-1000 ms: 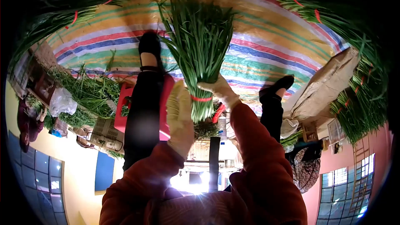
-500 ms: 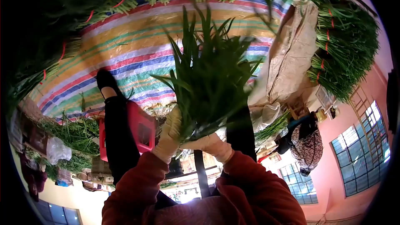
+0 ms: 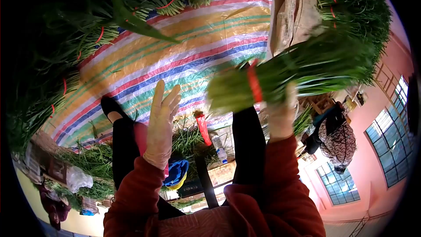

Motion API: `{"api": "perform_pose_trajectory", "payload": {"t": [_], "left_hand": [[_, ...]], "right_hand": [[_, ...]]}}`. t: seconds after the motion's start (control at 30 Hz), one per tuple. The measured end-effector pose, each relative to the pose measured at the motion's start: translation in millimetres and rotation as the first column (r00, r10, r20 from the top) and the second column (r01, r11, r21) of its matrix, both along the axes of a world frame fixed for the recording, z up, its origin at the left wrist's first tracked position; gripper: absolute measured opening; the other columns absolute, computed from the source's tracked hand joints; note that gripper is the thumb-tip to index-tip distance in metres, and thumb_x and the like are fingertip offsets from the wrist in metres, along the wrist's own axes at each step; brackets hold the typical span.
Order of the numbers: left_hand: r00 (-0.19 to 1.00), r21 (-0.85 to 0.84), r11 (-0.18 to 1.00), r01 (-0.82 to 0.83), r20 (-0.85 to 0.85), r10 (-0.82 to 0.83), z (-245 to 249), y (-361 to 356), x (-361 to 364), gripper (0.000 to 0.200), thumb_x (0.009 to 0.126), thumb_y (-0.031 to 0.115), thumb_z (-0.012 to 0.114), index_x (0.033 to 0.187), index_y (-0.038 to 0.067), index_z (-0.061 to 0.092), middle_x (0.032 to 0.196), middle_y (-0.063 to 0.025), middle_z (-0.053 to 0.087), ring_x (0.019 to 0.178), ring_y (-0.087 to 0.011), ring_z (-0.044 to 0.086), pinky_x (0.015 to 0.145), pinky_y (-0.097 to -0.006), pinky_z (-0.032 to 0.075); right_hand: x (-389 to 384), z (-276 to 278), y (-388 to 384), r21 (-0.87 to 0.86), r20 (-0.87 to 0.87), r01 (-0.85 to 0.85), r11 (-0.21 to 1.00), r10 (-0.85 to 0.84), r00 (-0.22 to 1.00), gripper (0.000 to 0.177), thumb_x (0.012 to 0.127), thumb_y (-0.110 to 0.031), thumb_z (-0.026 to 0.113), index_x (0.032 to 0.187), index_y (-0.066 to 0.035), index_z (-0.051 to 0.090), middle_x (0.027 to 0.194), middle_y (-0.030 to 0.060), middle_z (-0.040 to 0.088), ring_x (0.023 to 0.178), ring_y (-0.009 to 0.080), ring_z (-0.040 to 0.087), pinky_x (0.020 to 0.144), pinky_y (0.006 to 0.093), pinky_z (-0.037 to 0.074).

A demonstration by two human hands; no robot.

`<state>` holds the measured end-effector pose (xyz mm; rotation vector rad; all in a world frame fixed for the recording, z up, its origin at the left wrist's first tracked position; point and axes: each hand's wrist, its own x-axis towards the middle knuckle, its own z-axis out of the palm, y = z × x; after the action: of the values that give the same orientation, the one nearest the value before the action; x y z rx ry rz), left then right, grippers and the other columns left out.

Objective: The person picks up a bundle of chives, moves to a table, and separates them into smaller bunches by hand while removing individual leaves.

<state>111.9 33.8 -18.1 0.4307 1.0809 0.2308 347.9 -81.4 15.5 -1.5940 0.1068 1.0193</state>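
Note:
A thick bundle of long-leaved greens lies sideways in my right hand. Its pale cut stems point left and its leaf tips right, both blurred by motion. Around the stems runs a red band. My right hand is under the bundle, its fingers partly hidden behind the leaves. Left of the stems, my left hand is raised, fingers stretched out and apart, touching nothing. Both hands wear pale thin gloves.
Red-banded bundles line the far and left edges of a striped plastic sheet; more are piled at right. Between my legs are loose greens, red strips and a plastic bottle. Another person is at right.
The bundle has swung from upright between both hands to lying sideways at the right, with its red band now visible. My left hand has let go and opened.

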Motion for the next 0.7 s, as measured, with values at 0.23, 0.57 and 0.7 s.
{"api": "perform_pose_trajectory", "payload": {"t": [0.23, 0.57, 0.7], "left_hand": [[0.998, -0.081, 0.995, 0.052, 0.041, -0.048, 0, -13, -9, 0.078, 0.085, 0.056, 0.044, 0.141, 0.007, 0.019, 0.132, -0.0138, 0.043, 0.122, -0.0241, 0.041, 0.104, -0.0384, 0.026], [0.997, -0.246, 0.967, -0.066, 0.013, 0.071, -3, -28, -27, 0.063, 0.092, 0.046, 0.039, 0.139, 0.006, 0.026, 0.126, -0.0145, 0.049, 0.115, -0.0223, 0.048, 0.101, -0.0369, 0.031], [0.988, -0.260, 0.957, -0.131, 0.050, 0.149, -6, -33, -34, 0.060, 0.093, 0.041, 0.040, 0.138, 0.003, 0.025, 0.126, -0.0166, 0.049, 0.117, -0.0241, 0.047, 0.103, -0.0359, 0.028]], "right_hand": [[80, -43, 96, 0.073, 0.652, -0.227, 0.971, 0.126, 0.747, 0.033, 0.088, -0.010, 0.050, 0.119, 0.001, 0.052, 0.116, 0.0121, 0.056, 0.105, 0.0192, 0.055, 0.094, 0.0340, 0.040], [145, -261, 175, -0.567, 0.482, -0.550, 0.613, 0.789, 0.382, 0.063, 0.078, -0.029, 0.066, 0.128, -0.001, 0.042, 0.126, 0.0121, 0.050, 0.110, 0.0243, 0.051, 0.091, 0.0313, 0.039], [108, -197, 187, -0.279, 0.636, -0.476, 0.834, 0.532, 0.559, 0.039, 0.074, -0.013, 0.071, 0.110, 0.000, 0.059, 0.108, 0.0068, 0.062, 0.102, 0.0181, 0.055, 0.089, 0.0281, 0.040]]}}
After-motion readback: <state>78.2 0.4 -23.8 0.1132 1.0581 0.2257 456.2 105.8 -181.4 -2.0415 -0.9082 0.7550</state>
